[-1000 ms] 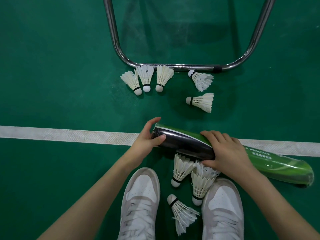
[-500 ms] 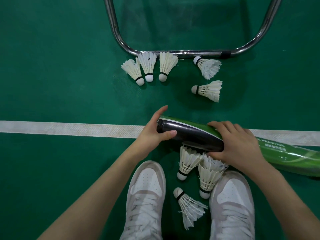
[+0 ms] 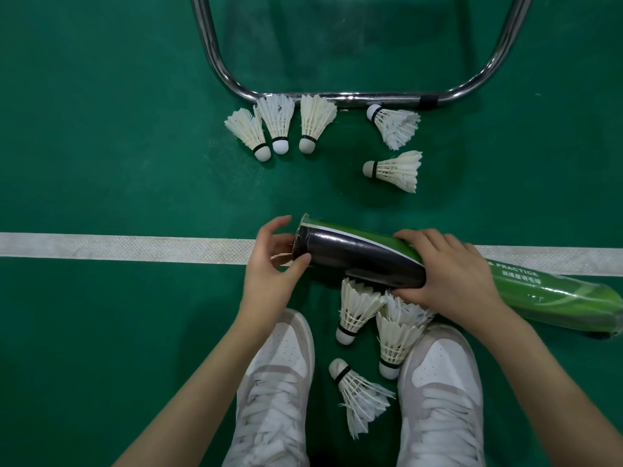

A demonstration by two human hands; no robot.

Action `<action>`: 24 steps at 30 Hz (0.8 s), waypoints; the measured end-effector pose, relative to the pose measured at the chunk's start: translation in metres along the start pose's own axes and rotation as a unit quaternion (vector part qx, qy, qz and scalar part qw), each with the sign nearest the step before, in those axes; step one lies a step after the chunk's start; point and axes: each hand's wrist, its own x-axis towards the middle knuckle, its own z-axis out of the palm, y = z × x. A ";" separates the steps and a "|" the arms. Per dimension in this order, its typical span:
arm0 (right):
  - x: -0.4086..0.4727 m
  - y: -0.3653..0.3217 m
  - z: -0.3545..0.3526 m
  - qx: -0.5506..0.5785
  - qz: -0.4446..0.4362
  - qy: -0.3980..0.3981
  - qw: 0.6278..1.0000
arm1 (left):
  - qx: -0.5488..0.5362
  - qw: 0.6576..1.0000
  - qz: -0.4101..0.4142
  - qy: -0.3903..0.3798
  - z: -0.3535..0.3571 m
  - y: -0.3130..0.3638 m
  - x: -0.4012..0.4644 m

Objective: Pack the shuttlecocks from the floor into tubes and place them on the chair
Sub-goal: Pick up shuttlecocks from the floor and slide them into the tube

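Item: green-and-black tube (image 3: 371, 256), lying across the white court line (image 3: 118, 247), open mouth toward 9 o'clock.
Right hand (image 3: 448, 274): fingers curled over the tube's middle, gripping it.
Left hand (image 3: 273, 264): cupped at the tube mouth, thumb and fingers curled round the rim; white feather tips show at the opening.
Shuttlecocks: three in a row (image 3: 279, 124) at 12 o'clock, against the chrome chair frame (image 3: 337, 96); two more (image 3: 394, 148) at 1 o'clock; three (image 3: 357, 311) at 6 o'clock, between the white sneakers (image 3: 276, 382).
All on green floor (image 3: 101, 129).
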 end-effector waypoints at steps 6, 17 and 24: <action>0.001 0.001 -0.003 0.002 -0.001 -0.013 1.000 | 0.016 0.998 0.062 0.008 -0.002 0.010 -0.017; 0.001 0.005 -0.011 0.004 -0.006 -0.047 0.999 | 0.159 0.948 0.097 -0.259 0.027 0.003 -0.026; 0.001 0.007 -0.011 0.007 -0.004 -0.048 0.999 | 0.205 0.954 0.066 -0.206 0.004 0.011 -0.014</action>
